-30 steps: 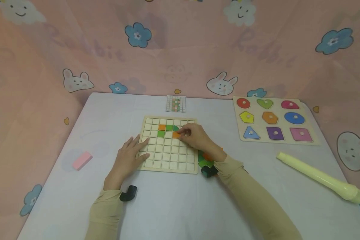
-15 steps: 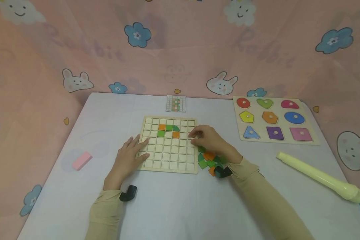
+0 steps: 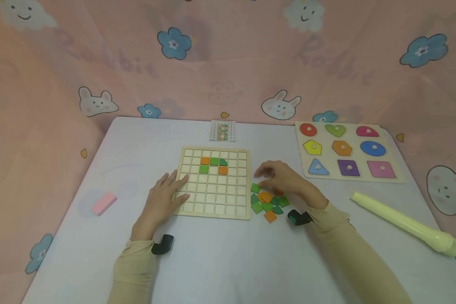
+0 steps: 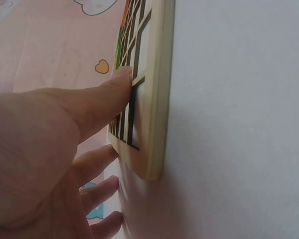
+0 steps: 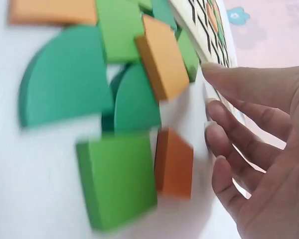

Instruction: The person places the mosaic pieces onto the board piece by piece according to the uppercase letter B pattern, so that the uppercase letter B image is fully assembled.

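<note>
My left hand (image 3: 160, 202) rests with spread fingers on the left edge of a wooden grid board (image 3: 213, 198); in the left wrist view its thumb (image 4: 104, 99) touches the board's face. Inside the grid lie several tiles, among them an orange square (image 3: 205, 161) and a dark green quarter-circle (image 3: 223, 162). To the right of the board my right hand (image 3: 281, 177) hovers at the far side of a loose tile pile (image 3: 267, 206). Nothing shows between its loosely bent fingers. Close to them in the right wrist view are a red-orange tile (image 5: 177, 167) and an orange tile (image 5: 162, 57).
Behind the board lies a small printed pattern card (image 3: 223, 131). A knobbed shape puzzle (image 3: 331, 171) occupies the back right, with a pale yellow stick (image 3: 403, 219) in front of it. Off to the left sits a pink block (image 3: 104, 203). A patterned cloth hangs behind the table.
My right hand has left the orange tile on the grid and moved right, off the board to the tile pile, uncovering more of the pile. The left hand stays put.
</note>
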Available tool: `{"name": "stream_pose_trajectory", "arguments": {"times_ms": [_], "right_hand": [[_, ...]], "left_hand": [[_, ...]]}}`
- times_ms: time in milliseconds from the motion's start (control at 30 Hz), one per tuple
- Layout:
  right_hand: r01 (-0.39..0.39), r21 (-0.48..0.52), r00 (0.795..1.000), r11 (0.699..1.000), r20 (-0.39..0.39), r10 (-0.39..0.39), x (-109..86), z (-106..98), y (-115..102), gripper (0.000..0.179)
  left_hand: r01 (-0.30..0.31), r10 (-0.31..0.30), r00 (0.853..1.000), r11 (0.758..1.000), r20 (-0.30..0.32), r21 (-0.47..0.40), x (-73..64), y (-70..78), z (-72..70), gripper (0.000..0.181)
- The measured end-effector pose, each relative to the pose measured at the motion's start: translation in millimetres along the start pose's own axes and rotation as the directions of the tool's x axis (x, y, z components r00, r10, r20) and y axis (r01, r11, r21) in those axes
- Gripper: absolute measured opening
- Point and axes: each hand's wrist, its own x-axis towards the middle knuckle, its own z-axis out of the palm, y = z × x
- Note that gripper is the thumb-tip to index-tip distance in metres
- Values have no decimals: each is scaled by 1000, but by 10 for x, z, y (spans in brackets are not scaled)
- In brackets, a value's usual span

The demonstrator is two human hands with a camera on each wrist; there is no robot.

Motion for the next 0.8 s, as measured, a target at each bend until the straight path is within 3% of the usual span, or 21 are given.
{"name": "stream_pose_trajectory", "arguments": {"times_ms": [433,800], "right_hand": [[-131,-85,987,988,81,138,-229,-237,204,29],[-92,-81,994,993,57,96,-251,-223,219,15]], "left_hand": [[-8,8,1000,1000,-6,-1,-3,8,2,63],[-9,9,1000,1000,-15,10,5,2,10,63]]}}
